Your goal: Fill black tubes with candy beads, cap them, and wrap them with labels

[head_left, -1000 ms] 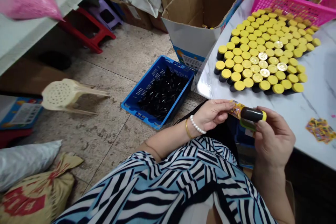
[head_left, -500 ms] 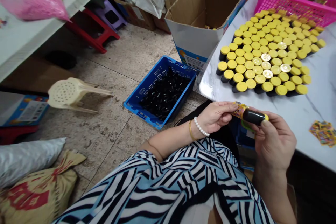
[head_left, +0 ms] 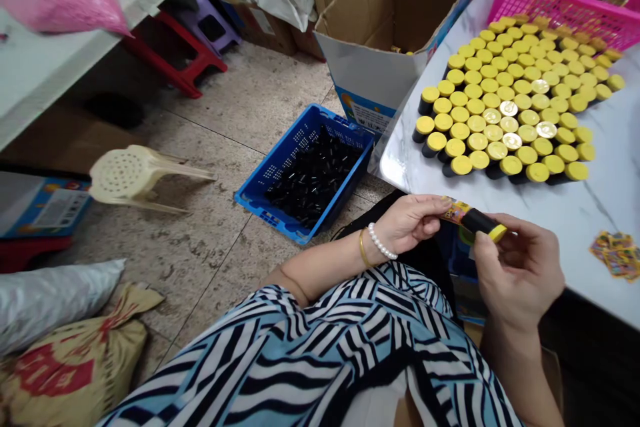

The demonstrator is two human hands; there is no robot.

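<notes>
Between my hands, just off the table's near edge, is a small black bottle (head_left: 477,221) with a yellow cap, tilted. My right hand (head_left: 520,267) grips it by the cap end, thumb below and fingers behind. A colourful printed label (head_left: 454,211) meets the bottle's other end; my left hand (head_left: 413,221) pinches the label's far end between thumb and fingertips. Beyond them, many upright black bottles with yellow caps (head_left: 510,107) stand packed together on the white marbled table (head_left: 555,213). A small pile of printed labels (head_left: 617,255) lies to the right on the table.
A pink basket (head_left: 570,0) sits at the table's back. On the floor are a blue crate (head_left: 280,217) of black pieces, a large open carton (head_left: 370,73), a cream plastic stool (head_left: 125,173), a red stool (head_left: 175,53) and a tied sack (head_left: 80,360).
My right hand has turned the bottle, so its cap end points lower and the thumb now lies underneath. My left hand keeps its pinch on the label.
</notes>
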